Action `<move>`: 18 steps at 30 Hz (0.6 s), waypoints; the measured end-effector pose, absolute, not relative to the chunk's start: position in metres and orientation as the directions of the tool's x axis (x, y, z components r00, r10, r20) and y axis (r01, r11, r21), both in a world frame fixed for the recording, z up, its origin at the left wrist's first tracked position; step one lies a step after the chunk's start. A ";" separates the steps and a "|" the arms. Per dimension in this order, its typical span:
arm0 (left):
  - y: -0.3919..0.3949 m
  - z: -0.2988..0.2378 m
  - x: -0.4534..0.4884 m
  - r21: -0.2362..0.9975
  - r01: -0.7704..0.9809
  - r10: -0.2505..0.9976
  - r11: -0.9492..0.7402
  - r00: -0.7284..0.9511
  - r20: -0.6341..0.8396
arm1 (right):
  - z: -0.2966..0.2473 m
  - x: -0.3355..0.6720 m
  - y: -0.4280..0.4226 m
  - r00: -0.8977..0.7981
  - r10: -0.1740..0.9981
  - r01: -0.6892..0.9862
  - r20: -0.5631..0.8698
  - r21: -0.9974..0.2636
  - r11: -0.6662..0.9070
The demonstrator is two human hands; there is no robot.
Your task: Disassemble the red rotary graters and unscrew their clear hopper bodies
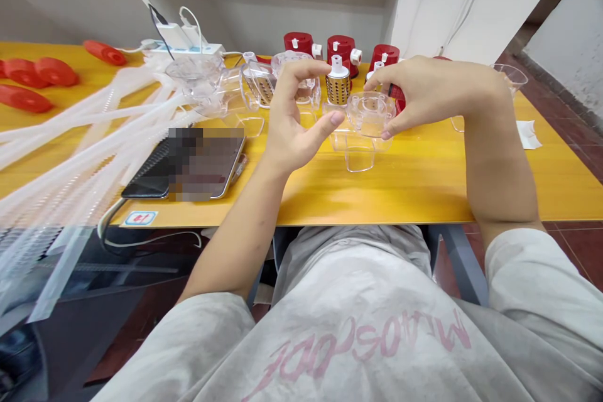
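My right hand [426, 94] is curled round a clear plastic housing [365, 129] held just above the yellow table [414, 182], with a red part partly hidden under its fingers. My left hand [294, 116] is beside the housing, its thumb touching the clear rim and its fingers bent above with nothing inside them. A metal grater drum [338, 83] with a white cap stands right behind the two hands.
Red drum pieces [342, 48] line the table's back edge. More clear housings [257, 85] sit to the left, with white plastic strips [80, 132], red lids [38, 72], a phone [193, 163] and a power strip [183, 44]. A white scrap [528, 134] lies at right.
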State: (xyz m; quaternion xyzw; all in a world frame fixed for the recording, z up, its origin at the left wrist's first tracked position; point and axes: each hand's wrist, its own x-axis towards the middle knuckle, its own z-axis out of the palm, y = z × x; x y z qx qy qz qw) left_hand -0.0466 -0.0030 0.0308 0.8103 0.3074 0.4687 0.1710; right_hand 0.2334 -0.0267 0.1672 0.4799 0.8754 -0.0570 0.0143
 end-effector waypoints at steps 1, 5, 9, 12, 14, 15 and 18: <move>-0.004 0.032 -0.046 0.572 0.326 0.658 -0.753 0.379 0.650 | 0.169 0.231 -0.033 -0.552 0.829 0.834 -0.090 -0.086 0.546; -0.012 0.039 -0.040 0.639 0.255 0.677 -0.725 0.431 0.596 | 0.172 0.225 -0.052 -0.603 0.791 0.797 -0.103 -0.088 0.597; -0.019 0.047 -0.037 0.741 0.147 0.688 -0.655 0.521 0.505 | 0.176 0.226 -0.062 -0.650 0.752 0.759 -0.108 -0.122 0.639; -0.021 0.048 -0.037 0.782 0.087 0.684 -0.617 0.551 0.478 | 0.183 0.232 -0.070 -0.626 0.778 0.775 -0.049 -0.142 0.615; -0.021 0.047 -0.037 0.790 0.057 0.680 -0.611 0.547 0.487 | 0.189 0.238 -0.075 -0.601 0.799 0.789 0.023 -0.139 0.598; -0.021 0.047 -0.037 0.795 0.052 0.683 -0.605 0.546 0.484 | 0.192 0.242 -0.079 -0.582 0.811 0.798 0.063 -0.144 0.585; -0.019 0.045 -0.038 0.819 0.050 0.697 -0.572 0.555 0.454 | 0.201 0.254 -0.090 -0.533 0.814 0.788 0.229 -0.215 0.577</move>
